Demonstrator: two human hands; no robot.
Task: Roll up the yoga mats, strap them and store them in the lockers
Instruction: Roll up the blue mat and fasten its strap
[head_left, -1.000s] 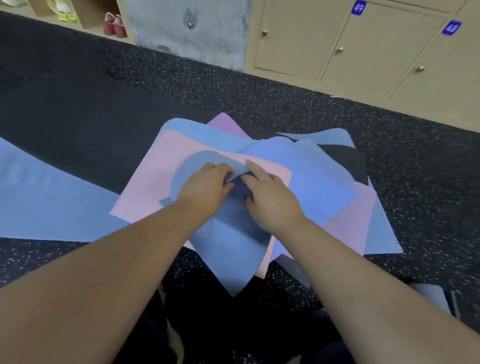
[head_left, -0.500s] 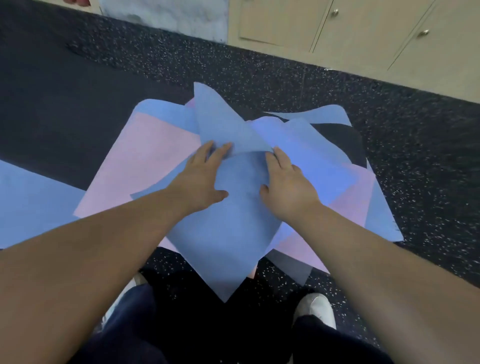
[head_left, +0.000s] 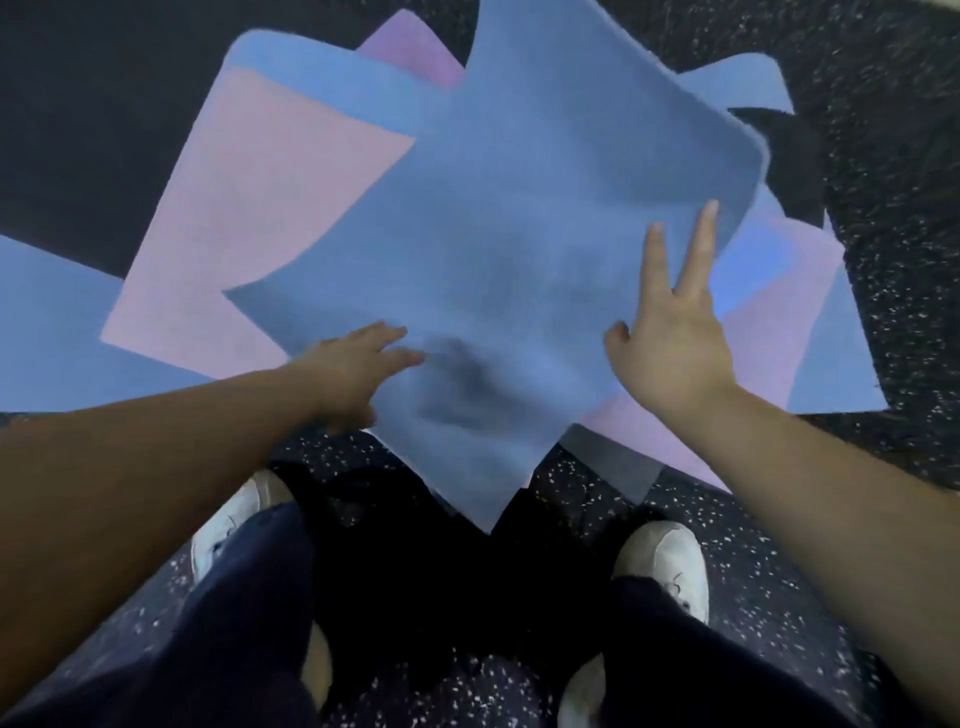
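A dark, white-speckled rubber gym floor (head_left: 883, 171) fills the view, seen from above a person standing in dark trousers and white shoes (head_left: 662, 566). Spread on the floor in front of them is a loose, overlapping heap of yoga mats, all lying flat. A large blue mat (head_left: 519, 218) sits on top, angled like a diamond with one corner pointing at the person's feet. Beneath it lie a pink mat (head_left: 223, 234), more blue ones and a dark one, fanned out.

The left hand (head_left: 353, 369) reaches to the top mat's near left edge, fingers extended and somewhat blurred; it holds nothing. The right hand (head_left: 670, 332) is spread flat over the mat's right side, fingers straight, gripping nothing.

The job looks barely started: no mat is rolled, no strap is visible, and no lockers are in view. Rolling, strapping and storing all appear to remain.
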